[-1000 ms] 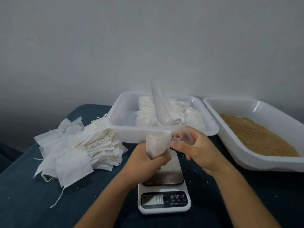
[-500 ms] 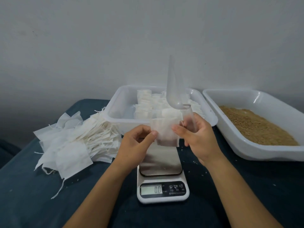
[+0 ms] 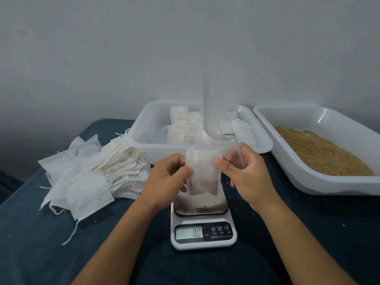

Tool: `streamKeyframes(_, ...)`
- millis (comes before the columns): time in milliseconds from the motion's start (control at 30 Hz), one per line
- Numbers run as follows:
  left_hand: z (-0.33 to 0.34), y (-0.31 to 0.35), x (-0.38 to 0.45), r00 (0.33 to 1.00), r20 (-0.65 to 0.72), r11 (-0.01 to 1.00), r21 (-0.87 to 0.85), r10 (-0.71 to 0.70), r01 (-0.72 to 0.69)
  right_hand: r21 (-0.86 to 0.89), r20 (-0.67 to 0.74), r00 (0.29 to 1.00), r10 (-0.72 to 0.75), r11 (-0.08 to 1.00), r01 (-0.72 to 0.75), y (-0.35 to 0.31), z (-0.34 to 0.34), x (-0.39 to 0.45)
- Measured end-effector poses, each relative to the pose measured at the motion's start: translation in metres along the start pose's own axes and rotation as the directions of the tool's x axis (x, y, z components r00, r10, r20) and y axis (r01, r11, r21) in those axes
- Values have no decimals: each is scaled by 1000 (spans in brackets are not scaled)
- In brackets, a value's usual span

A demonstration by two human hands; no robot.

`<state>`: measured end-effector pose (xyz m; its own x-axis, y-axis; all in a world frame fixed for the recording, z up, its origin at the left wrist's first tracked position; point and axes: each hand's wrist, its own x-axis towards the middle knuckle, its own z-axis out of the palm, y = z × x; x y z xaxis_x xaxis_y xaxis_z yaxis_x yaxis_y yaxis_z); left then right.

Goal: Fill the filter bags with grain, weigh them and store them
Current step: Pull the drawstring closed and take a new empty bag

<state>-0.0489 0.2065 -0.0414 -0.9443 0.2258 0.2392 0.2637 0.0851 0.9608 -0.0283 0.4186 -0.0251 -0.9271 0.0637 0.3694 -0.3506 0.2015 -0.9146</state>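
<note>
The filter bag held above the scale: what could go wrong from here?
1. The right hand grips the scoop while pinching the filter bag, so its hold on the bag may slip.
2. The left hand pinches only one edge; the mouth could close during filling and spill grain onto the scale.
3. The scale reads 0.0; an accidental touch could disturb it.
</note>
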Motion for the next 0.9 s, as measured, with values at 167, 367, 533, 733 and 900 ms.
streamKeyframes(167, -8, -4, -1, 993, 47, 977, 188, -107, 97, -95, 23, 993, 117, 989, -114, 5, 5, -7)
streamKeyframes(367, -7, -7, -3, 998, -55, 812, 584, 36, 3, -315, -20, 988, 150, 937, -149, 15, 8, -4)
streamKeyframes(533, -11, -13, 1, 990, -142, 782, 618, 7, 83, -391, -81, 993, 90, 913, -114, 16, 7, -4)
streamKeyframes(733, -14, -16, 7, 907, -407, 891, 366, -107, 270, -329, -207, 978, 1, 942, -71, 14, -2, -1)
streamKeyframes(900, -14, -13, 13, 816, -545, 959, 72, -193, 275, -273, -312, 949, -31, 960, -58, 12, -8, 1)
